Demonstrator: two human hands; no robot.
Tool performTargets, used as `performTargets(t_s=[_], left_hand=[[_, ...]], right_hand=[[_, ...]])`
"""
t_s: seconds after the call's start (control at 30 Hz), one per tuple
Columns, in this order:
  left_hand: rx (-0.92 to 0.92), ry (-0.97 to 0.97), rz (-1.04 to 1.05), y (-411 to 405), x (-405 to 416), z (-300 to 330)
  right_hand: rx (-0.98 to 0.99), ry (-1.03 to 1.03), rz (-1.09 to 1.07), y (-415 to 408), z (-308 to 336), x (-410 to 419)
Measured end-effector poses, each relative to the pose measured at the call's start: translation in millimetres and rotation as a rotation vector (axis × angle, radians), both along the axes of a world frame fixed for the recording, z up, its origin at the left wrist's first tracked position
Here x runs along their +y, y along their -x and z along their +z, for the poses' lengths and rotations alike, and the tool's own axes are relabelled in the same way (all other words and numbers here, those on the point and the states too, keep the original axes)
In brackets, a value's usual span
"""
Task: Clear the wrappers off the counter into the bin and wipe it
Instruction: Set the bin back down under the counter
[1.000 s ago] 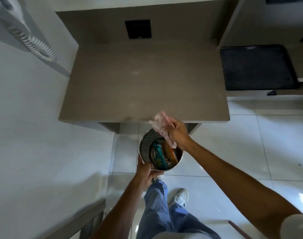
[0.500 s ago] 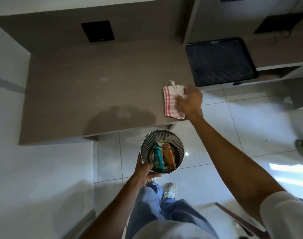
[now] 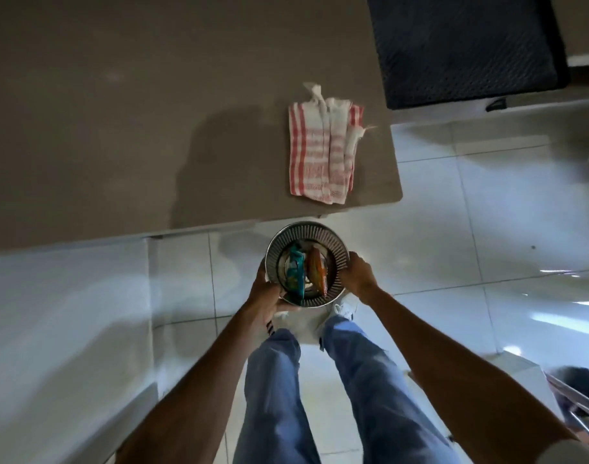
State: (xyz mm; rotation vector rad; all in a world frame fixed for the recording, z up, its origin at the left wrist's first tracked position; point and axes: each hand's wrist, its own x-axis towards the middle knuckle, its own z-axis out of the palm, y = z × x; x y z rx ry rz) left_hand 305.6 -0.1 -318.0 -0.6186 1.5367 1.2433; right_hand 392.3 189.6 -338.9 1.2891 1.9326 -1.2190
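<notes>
A round metal mesh bin [image 3: 336, 244] is held above the floor, just in front of the counter's edge. Inside it stand a teal wrapper [image 3: 295, 274] and an orange wrapper [image 3: 317, 273]. My left hand [image 3: 265, 291] grips the bin's left rim and side. My right hand [image 3: 356, 272] grips its right rim. A folded red-and-white striped cloth [image 3: 323, 152] lies alone on the brown counter [image 3: 119, 128], near its right front corner.
A black mesh mat [image 3: 464, 45] lies on a lower shelf right of the counter. White glossy floor tiles [image 3: 487, 229] spread below. My legs in blue jeans [image 3: 320, 396] and white shoes stand under the bin. A metal frame [image 3: 574, 400] shows at the lower right.
My right hand let go of the cloth, left it on the counter and moved down to the bin's right rim. The view tilted down and closer.
</notes>
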Motion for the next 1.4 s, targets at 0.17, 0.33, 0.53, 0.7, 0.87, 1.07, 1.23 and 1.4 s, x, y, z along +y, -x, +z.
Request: performTargets(t_s=[0.17, 0.33, 0.53, 0.7, 0.87, 1.07, 1.23, 1.4], left_hand=[[0.085, -0.014, -0.107, 34.6, 33.4, -119.1], [0.155, 0.027, -0.162, 59.3, 51.7, -211.2], [0.139, 0.038, -0.176, 54.8, 37.7, -245.4], [0.579, 0.347, -0.443, -6.2, 28.3, -110.9], [1.330, 0.321, -0.587, -58.8, 6.1, 74.9], [1.399, 0.275, -0.525, 52.4, 97.2, 190.9], [0.982, 0.273, -0.433, 118.9, 171.2, 211.2], [0.984, 0.021, -0.191, 153.8, 246.3, 231.2]], right_hand=[[0.057, -0.042, 0.036, 41.6, -136.0, 25.7], [0.082, -0.055, -0.008, 63.1, -239.6, 35.7], [0.130, -0.090, -0.040, 61.7, -246.0, 31.3], [0.519, -0.529, 0.328, 18.0, -83.1, -3.1], [0.919, -0.840, 0.527, -23.3, 97.6, -25.6], [0.760, -0.597, 0.091, 98.4, 217.3, 27.4], [0.457, -0.238, -0.103, 170.7, 239.0, 70.0], [0.660, -0.339, -0.078, 205.3, 255.9, 160.3]])
